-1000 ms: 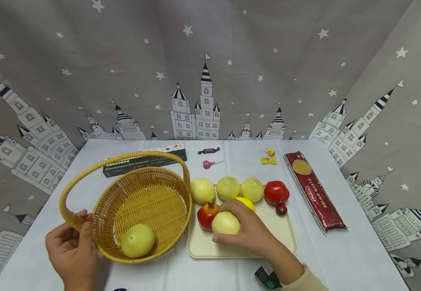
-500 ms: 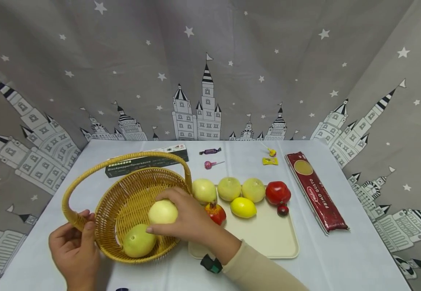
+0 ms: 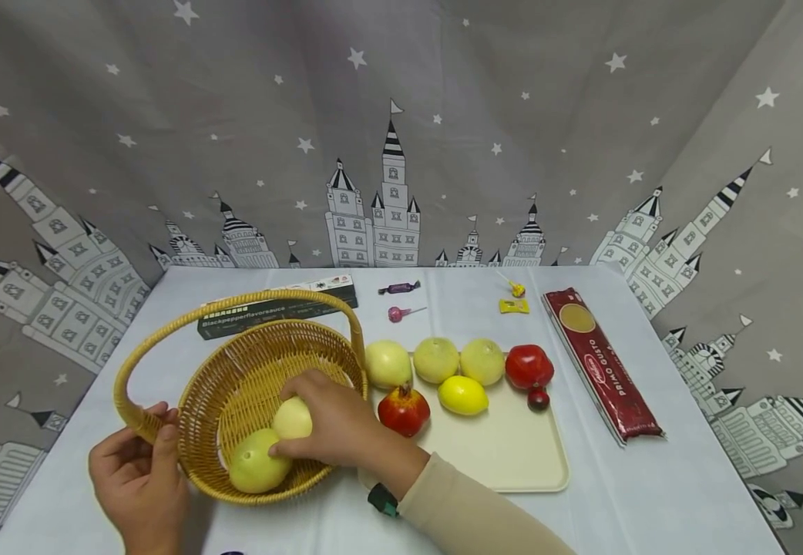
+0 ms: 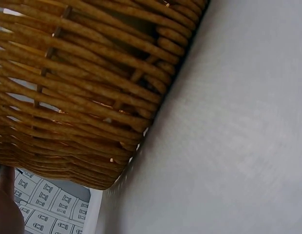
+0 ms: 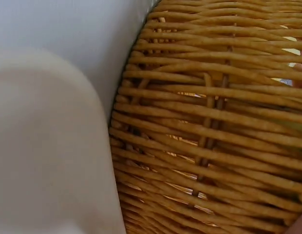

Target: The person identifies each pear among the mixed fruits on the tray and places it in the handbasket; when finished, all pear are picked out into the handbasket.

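My left hand (image 3: 139, 470) pinches the foot of the handle (image 3: 139, 416) on the left side of a wicker basket (image 3: 249, 385). My right hand (image 3: 339, 424) is inside the basket, its thumb and fingers around a pale yellow-green round fruit (image 3: 292, 418). Lower left of it, a larger green round fruit (image 3: 256, 462) lies in the basket; the two appear to touch. The left wrist view shows the woven wall (image 4: 78, 97) close up. Basket weave (image 5: 204, 117) also fills much of the right wrist view, where the held fruit is hidden.
Right of the basket, a cream tray (image 3: 505, 462) bears several pale round fruits (image 3: 436, 360), pomegranates (image 3: 404, 410), a lemon (image 3: 463, 395) and a small dark red fruit (image 3: 538, 398). A sauce box (image 3: 277, 308), sweets (image 3: 398, 288) and a red pasta packet (image 3: 603, 366) lie around.
My right hand has carried the pale fruit leftward from the tray, over the basket's rim and down beside the green fruit. My left hand stays on the handle.
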`<control>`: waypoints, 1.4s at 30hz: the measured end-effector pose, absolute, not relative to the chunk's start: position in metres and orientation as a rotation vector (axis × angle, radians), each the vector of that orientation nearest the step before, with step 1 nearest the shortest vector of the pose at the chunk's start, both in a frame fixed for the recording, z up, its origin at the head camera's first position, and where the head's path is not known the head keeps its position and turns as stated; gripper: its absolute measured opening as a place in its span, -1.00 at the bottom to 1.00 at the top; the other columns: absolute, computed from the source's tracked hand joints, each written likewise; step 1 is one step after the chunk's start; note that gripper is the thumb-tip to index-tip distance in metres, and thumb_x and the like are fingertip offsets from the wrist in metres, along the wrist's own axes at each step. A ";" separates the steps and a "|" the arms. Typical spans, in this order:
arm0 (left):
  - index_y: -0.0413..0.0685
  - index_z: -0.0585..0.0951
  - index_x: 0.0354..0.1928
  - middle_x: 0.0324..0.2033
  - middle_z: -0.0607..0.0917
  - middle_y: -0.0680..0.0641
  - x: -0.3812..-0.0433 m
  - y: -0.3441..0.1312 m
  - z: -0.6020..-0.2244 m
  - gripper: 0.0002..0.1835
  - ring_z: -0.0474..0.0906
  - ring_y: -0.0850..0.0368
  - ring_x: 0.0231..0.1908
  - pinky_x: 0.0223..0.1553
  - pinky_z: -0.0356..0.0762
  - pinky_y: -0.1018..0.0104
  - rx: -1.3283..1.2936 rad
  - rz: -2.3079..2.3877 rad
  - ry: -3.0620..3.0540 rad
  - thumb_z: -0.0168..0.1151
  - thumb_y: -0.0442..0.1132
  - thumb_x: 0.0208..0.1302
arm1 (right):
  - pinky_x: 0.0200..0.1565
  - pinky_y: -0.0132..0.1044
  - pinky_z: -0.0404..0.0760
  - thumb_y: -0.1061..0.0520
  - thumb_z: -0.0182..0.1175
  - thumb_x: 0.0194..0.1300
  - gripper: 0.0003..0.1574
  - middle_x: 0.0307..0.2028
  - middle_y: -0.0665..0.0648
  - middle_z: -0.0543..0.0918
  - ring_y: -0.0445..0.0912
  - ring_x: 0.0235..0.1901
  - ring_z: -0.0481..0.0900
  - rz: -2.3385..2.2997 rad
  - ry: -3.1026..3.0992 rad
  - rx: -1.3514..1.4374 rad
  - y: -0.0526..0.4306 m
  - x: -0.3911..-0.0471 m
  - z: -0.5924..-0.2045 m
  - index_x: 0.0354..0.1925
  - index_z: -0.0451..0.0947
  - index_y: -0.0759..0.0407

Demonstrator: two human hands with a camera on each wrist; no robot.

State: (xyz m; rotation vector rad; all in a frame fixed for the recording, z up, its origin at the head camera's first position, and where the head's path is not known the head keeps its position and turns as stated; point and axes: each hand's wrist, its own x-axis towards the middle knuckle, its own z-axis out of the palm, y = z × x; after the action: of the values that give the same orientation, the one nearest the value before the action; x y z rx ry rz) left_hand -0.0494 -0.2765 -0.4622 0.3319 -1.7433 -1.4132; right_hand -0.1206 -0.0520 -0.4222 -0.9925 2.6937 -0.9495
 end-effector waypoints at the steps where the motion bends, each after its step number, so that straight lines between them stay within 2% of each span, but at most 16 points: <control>1: -0.16 0.38 0.16 0.01 0.58 -0.29 -0.049 -0.277 -0.463 -0.59 0.61 0.00 -0.02 0.06 0.59 0.35 0.316 -1.424 -1.730 0.16 -0.46 0.29 | -0.29 -0.56 0.47 -0.45 0.38 -0.06 -0.24 0.06 -0.22 0.42 -0.32 -0.21 0.46 -0.907 2.700 -0.993 -0.053 -0.120 -0.422 0.04 0.40 -0.23; 8: -0.15 0.37 0.18 0.01 0.58 -0.28 -0.048 -0.275 -0.463 -0.60 0.61 -0.01 -0.01 0.06 0.60 0.35 0.288 -1.381 -1.763 0.14 -0.43 0.32 | -0.36 -0.58 0.45 -0.45 0.38 -0.07 -0.26 -0.08 -0.20 0.45 -0.35 -0.30 0.45 -0.742 2.718 -1.043 -0.057 -0.117 -0.422 -0.01 0.42 -0.20; 12: -0.15 0.38 0.18 0.00 0.59 -0.27 -0.048 -0.276 -0.463 -0.60 0.62 0.01 -0.01 0.05 0.60 0.35 0.258 -1.372 -1.769 0.14 -0.43 0.33 | -0.28 -0.56 0.47 -0.42 0.38 -0.03 -0.32 -0.06 -0.22 0.47 -0.34 -0.24 0.46 -0.759 2.720 -1.057 -0.055 -0.117 -0.422 -0.01 0.44 -0.20; 17: -0.22 0.40 0.15 -0.01 0.56 -0.39 -0.050 -0.276 -0.465 -0.60 0.62 -0.03 -0.03 0.07 0.59 0.32 0.176 -1.424 -1.697 0.15 -0.50 0.29 | -0.08 -0.56 0.49 -0.36 0.35 0.06 -0.39 -0.01 -0.25 0.47 -0.36 -0.10 0.46 -0.982 2.636 -1.071 -0.045 -0.118 -0.422 0.02 0.48 -0.19; 21: -0.20 0.39 0.16 0.00 0.57 -0.35 -0.050 -0.276 -0.465 -0.60 0.62 0.00 -0.03 0.07 0.59 0.33 0.188 -1.406 -1.724 0.15 -0.48 0.31 | 0.09 -0.49 0.51 -0.24 0.35 0.14 -0.48 -0.02 -0.25 0.51 -0.33 0.00 0.48 -1.319 2.470 -1.080 -0.017 -0.114 -0.414 0.01 0.52 -0.09; 26: -0.17 0.39 0.16 0.00 0.57 -0.35 -0.049 -0.275 -0.465 -0.60 0.62 -0.01 -0.03 0.06 0.59 0.32 0.201 -1.399 -1.727 0.15 -0.47 0.31 | 0.07 -0.33 0.61 -0.04 0.42 0.14 -0.60 -0.13 -0.13 0.58 -0.23 -0.07 0.56 -1.599 2.381 -1.090 0.043 -0.114 -0.403 -0.08 0.54 0.00; 29: -0.18 0.41 0.15 -0.01 0.55 -0.40 -0.049 -0.275 -0.464 -0.60 0.62 -0.04 -0.03 0.07 0.59 0.29 0.178 -1.430 -1.696 0.15 -0.50 0.29 | 0.07 -0.24 0.64 0.04 0.45 0.11 -0.63 -0.15 -0.09 0.60 -0.14 -0.08 0.59 -1.706 2.467 -0.937 0.085 -0.122 -0.400 -0.12 0.57 0.01; 34: -0.19 0.41 0.15 0.00 0.56 -0.39 -0.050 -0.276 -0.464 -0.60 0.61 -0.05 -0.03 0.07 0.59 0.30 0.188 -1.443 -1.683 0.15 -0.51 0.28 | 0.22 -0.16 0.53 0.06 0.44 0.12 -0.57 -0.07 -0.01 0.59 -0.07 0.02 0.54 -1.763 2.714 -0.436 0.140 -0.147 -0.411 -0.06 0.54 0.09; 38: -0.19 0.40 0.15 0.00 0.57 -0.35 -0.049 -0.276 -0.464 -0.61 0.61 -0.04 -0.03 0.07 0.59 0.31 0.232 -1.422 -1.701 0.15 -0.48 0.30 | 0.31 -0.08 0.40 0.01 0.40 0.16 -0.45 0.05 0.07 0.54 0.00 0.13 0.45 -1.677 2.779 -0.177 0.155 -0.165 -0.428 0.06 0.48 0.13; 42: -0.17 0.40 0.16 0.00 0.57 -0.34 -0.048 -0.277 -0.464 -0.60 0.62 -0.01 -0.02 0.07 0.59 0.32 0.232 -1.428 -1.708 0.15 -0.47 0.30 | 0.31 -0.09 0.39 -0.08 0.34 0.22 -0.42 0.09 0.07 0.51 0.00 0.14 0.43 -1.467 2.879 -0.129 0.154 -0.173 -0.443 0.13 0.45 0.08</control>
State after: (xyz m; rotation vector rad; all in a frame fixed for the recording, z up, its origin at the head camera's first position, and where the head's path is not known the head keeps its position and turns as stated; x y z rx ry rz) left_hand -0.0481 -0.2765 -0.4639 0.2317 -1.7075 -1.4279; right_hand -0.1725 0.1537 -0.4429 -0.1289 2.8790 -1.4672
